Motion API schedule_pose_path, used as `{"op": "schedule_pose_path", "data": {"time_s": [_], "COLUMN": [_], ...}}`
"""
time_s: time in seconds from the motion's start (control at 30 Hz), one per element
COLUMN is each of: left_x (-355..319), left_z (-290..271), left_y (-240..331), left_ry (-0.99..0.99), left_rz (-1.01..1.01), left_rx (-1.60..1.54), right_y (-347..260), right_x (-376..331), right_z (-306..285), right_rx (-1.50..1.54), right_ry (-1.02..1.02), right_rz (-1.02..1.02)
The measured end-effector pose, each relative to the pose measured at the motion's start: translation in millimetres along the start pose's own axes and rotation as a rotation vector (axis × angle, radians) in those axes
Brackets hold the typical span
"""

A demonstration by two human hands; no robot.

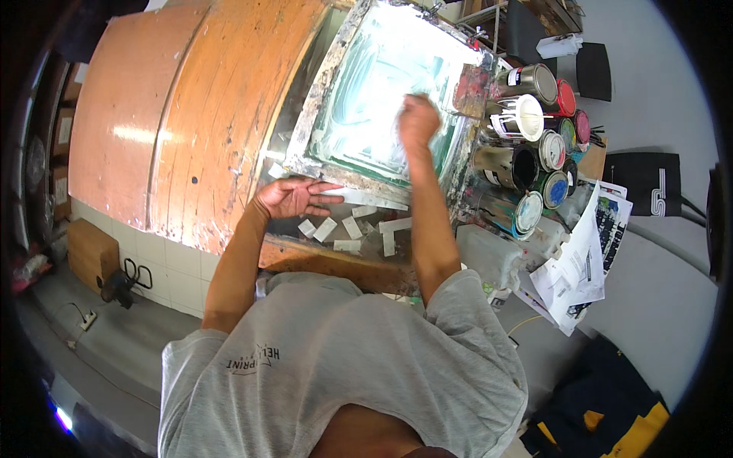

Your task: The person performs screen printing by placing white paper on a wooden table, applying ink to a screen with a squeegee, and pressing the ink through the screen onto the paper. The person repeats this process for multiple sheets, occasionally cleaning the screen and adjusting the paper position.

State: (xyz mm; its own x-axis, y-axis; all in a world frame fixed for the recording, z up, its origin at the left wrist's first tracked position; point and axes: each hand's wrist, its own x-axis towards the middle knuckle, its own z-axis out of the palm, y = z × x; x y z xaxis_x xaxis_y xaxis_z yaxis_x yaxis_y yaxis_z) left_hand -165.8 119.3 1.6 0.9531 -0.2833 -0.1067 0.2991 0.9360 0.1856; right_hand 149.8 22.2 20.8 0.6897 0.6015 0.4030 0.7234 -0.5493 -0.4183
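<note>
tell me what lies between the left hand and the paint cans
In the head view, the screen frame's lower edge and the right forearm lie between the left hand and the paint cans.

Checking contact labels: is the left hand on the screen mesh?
No. The left hand lies flat on the near edge of the frame, while the right hand is on the mesh.

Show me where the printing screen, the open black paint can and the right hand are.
printing screen (359, 99), head view, on its pale mesh.
open black paint can (525, 166), head view, on its dark opening.
right hand (418, 122), head view, on the back of the fist.
</note>
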Motion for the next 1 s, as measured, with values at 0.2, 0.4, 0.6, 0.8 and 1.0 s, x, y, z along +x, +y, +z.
{"op": "schedule_pose_path", "data": {"time_s": [0.2, 0.4, 0.6, 0.8, 1.0], "left_x": [1, -3, -1, 0, -2], "left_z": [4, -6, 0, 5, 3], "left_y": [0, -7, -1, 2, 2], "left_ry": [0.058, 0.08, 0.059, 0.045, 0.018], "left_rz": [-0.016, -0.034, -0.056, -0.062, -0.069], "left_rx": [0.036, 0.071, 0.143, 0.072, 0.085], "right_y": [-21, -64, 27, -26, 16], "right_x": [52, 47, 73, -45, 2], "right_z": [43, 70, 30, -34, -19], "right_rx": [-0.007, 0.095, -0.201, -0.109, -0.22], "right_ry": [-0.109, -0.172, -0.081, -0.187, -0.043], "right_rz": [-0.113, -0.251, 0.079, -0.064, 0.182]}}
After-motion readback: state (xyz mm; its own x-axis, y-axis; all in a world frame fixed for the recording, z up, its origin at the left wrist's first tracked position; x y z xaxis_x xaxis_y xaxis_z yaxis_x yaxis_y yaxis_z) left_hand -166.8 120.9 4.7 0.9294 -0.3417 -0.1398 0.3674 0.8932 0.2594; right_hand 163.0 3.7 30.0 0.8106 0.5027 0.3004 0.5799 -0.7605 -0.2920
